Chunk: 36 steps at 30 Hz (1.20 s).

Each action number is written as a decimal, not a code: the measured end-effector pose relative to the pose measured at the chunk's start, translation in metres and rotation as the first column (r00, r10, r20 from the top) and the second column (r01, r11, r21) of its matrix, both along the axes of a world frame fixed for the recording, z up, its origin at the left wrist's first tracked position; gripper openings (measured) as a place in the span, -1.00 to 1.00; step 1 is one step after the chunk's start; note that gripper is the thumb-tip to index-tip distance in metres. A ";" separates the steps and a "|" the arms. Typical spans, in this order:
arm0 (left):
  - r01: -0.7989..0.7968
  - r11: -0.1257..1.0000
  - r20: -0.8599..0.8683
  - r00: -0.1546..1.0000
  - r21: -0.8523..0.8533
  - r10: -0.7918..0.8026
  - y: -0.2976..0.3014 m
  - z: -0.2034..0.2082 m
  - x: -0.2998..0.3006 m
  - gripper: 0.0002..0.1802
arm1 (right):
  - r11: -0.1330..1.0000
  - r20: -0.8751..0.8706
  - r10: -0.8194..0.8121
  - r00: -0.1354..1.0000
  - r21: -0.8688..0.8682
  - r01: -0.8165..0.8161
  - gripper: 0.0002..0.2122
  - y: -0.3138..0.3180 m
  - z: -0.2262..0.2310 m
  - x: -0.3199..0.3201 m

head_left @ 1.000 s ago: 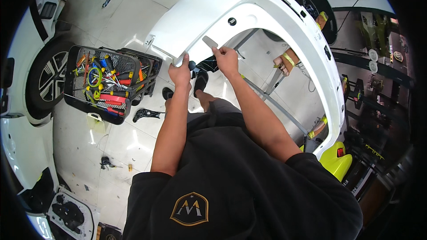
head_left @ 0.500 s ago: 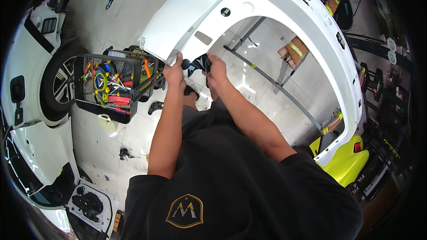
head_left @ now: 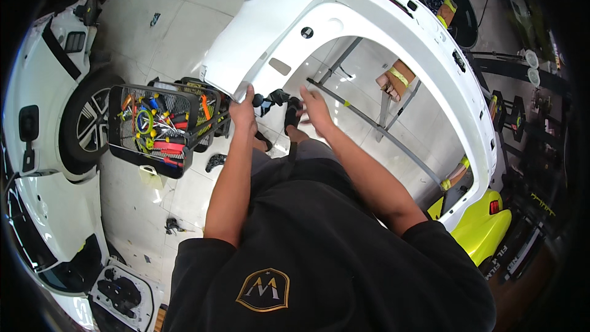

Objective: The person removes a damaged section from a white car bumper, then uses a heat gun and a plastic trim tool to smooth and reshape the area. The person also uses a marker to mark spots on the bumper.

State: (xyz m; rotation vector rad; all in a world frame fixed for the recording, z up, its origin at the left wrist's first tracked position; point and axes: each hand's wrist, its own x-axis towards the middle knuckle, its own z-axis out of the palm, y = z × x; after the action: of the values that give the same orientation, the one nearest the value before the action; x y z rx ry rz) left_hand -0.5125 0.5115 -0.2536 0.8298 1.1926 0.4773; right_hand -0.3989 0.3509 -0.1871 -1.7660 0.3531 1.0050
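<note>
A large white car bumper (head_left: pixel 362 9) curves from upper centre round to the right, with a wide opening in its middle. My left hand (head_left: pixel 242 112) is closed on the near left end of the bumper, its thumb lying on the white edge. My right hand (head_left: pixel 316 110) is off the panel, open with fingers apart and slightly blurred. Between the hands is a crumpled piece of shiny black film (head_left: pixel 278 96). My right hand is close to it; no contact shows. What my left fingers do under the edge is hidden.
A black mesh basket of hand tools (head_left: pixel 153 129) stands left of my left arm. A grey metal stand (head_left: pixel 369 120) with taped wooden blocks (head_left: pixel 396 79) sits under the bumper. A white car (head_left: pixel 52 203) is at far left, a black bin (head_left: pixel 452 24) at upper right, a yellow panel (head_left: pixel 485 227) lower right.
My right hand has let go of the black film and moved right, fingers spreading. The film has slackened and bunched up. My left hand keeps its place at the bumper's edge.
</note>
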 end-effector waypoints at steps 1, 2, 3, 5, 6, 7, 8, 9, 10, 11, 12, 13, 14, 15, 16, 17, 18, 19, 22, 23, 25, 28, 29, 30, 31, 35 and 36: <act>0.030 0.999 0.013 0.999 -0.011 -0.030 0.002 0.001 0.007 -0.49 | 0.973 0.252 0.232 0.939 -0.061 -0.223 -0.48 0.012 -0.005 0.016; 0.015 0.994 0.066 0.998 -0.112 -0.008 0.002 0.003 0.009 -0.51 | 0.890 0.453 0.453 0.768 -0.187 -0.415 -0.45 0.018 -0.008 0.023; 0.041 0.990 0.084 0.996 -0.136 -0.029 0.003 0.006 0.011 -0.52 | 0.841 0.440 0.541 0.717 -0.278 -0.464 -0.46 0.024 -0.011 0.022; 0.072 0.981 0.109 0.993 -0.178 -0.053 0.008 0.013 0.010 -0.55 | 0.702 0.377 0.710 0.594 -0.439 -0.561 -0.48 0.043 -0.005 0.013; 0.073 0.982 0.116 0.992 -0.174 -0.053 0.007 0.016 0.011 -0.57 | 0.678 0.363 0.733 0.575 -0.446 -0.583 -0.55 0.041 0.000 0.007; 0.041 0.991 0.097 0.995 -0.126 -0.029 0.006 0.015 0.010 -0.57 | 0.713 0.402 0.698 0.593 -0.463 -0.526 -0.57 0.042 0.002 -0.004; 0.011 0.997 0.079 0.997 -0.078 -0.005 0.005 0.013 0.011 -0.57 | 0.746 0.440 0.661 0.608 -0.476 -0.466 -0.58 0.043 0.004 -0.016; -0.017 0.999 0.062 0.998 -0.029 0.019 0.005 0.011 0.012 -0.57 | 0.775 0.479 0.622 0.619 -0.487 -0.402 -0.60 0.046 0.006 -0.028; -0.026 0.999 0.022 0.999 -0.036 0.027 0.003 0.008 0.014 -0.61 | 0.822 0.535 0.554 0.638 -0.473 -0.317 -0.60 0.046 0.003 -0.043; -0.032 0.998 -0.002 0.999 -0.061 0.032 -0.001 0.014 0.017 -0.62 | 0.840 0.531 0.515 0.673 -0.470 -0.273 -0.59 0.047 0.002 -0.055; -0.037 0.996 -0.027 0.999 -0.086 0.035 -0.003 0.019 0.019 -0.63 | 0.855 0.527 0.474 0.705 -0.466 -0.226 -0.59 0.046 0.002 -0.069; -0.048 0.994 -0.049 0.998 -0.101 0.043 -0.001 0.024 0.021 -0.65 | 0.871 0.530 0.431 0.730 -0.457 -0.182 -0.59 0.048 0.003 -0.081; -0.047 0.995 -0.043 0.998 -0.086 0.043 0.004 0.019 0.021 -0.66 | 0.878 0.547 0.422 0.723 -0.446 -0.174 -0.59 0.048 0.006 -0.095; -0.046 0.994 -0.040 0.998 -0.103 0.042 0.008 0.014 0.016 -0.66 | 0.889 0.532 0.398 0.747 -0.425 -0.171 -0.58 0.047 0.009 -0.107; -0.036 0.991 -0.035 0.999 -0.130 0.032 0.005 0.017 0.016 -0.65 | 0.897 0.515 0.372 0.772 -0.413 -0.158 -0.58 0.043 0.013 -0.115; -0.026 0.987 -0.031 0.999 -0.156 0.022 0.003 0.020 0.016 -0.65 | 0.905 0.497 0.346 0.796 -0.400 -0.144 -0.58 0.040 0.015 -0.120; -0.017 0.985 -0.049 0.999 -0.173 0.009 0.000 0.024 0.015 -0.65 | 0.908 0.484 0.332 0.810 -0.397 -0.134 -0.57 0.039 0.017 -0.123; -0.005 0.983 -0.061 0.998 -0.182 -0.006 0.000 0.027 0.016 -0.65 | 0.917 0.487 0.313 0.815 -0.379 -0.126 -0.57 0.040 0.018 -0.128; 0.011 0.987 -0.066 0.998 -0.159 -0.022 0.003 0.033 0.024 -0.62 | 0.905 0.474 0.333 0.815 -0.404 -0.135 -0.58 0.033 0.024 -0.159; 0.000 0.991 -0.070 0.998 -0.136 -0.009 0.007 0.026 0.021 -0.60 | 0.930 0.475 0.325 0.818 -0.316 -0.186 -0.59 0.029 0.035 -0.177; 0.052 0.988 0.027 0.998 -0.147 -0.048 0.016 0.011 0.022 -0.53 | 0.819 0.148 0.565 0.812 -0.223 -0.529 -0.53 0.010 0.046 -0.205; 0.116 0.967 0.012 0.993 -0.225 -0.116 0.010 0.021 0.015 -0.51 | 0.928 -0.005 0.310 0.951 -0.217 -0.304 -0.65 -0.008 0.078 -0.182; 0.111 0.972 0.054 0.993 -0.205 -0.102 0.012 0.017 0.011 -0.52 | 0.971 -0.077 0.164 0.983 -0.165 -0.175 -0.48 -0.009 0.089 -0.174; 0.102 0.978 0.096 0.992 -0.184 -0.085 0.014 0.012 0.007 -0.53 | 0.984 0.157 0.123 0.980 -0.149 -0.099 -0.49 -0.021 0.061 -0.183; 0.094 0.980 0.141 0.988 -0.174 -0.070 0.014 0.006 0.005 -0.54 | 0.982 0.285 0.130 0.950 -0.168 -0.084 -0.51 -0.032 0.050 -0.183; 0.268 0.918 0.068 0.963 -0.292 -0.260 0.016 0.034 -0.011 -0.47 | 0.866 0.405 0.219 0.888 -0.500 0.014 -0.78 -0.084 0.033 -0.171; 0.324 0.889 0.130 0.946 -0.324 -0.298 0.024 0.028 -0.018 -0.47 | 0.793 0.437 0.256 0.862 -0.605 0.071 -0.76 -0.093 0.031 -0.169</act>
State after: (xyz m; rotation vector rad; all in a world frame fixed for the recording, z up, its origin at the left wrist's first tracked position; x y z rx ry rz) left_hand -0.5304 0.5354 -0.2257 0.6769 1.0083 0.0326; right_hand -0.5681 0.2581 -0.1564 -2.5787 0.2644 0.4653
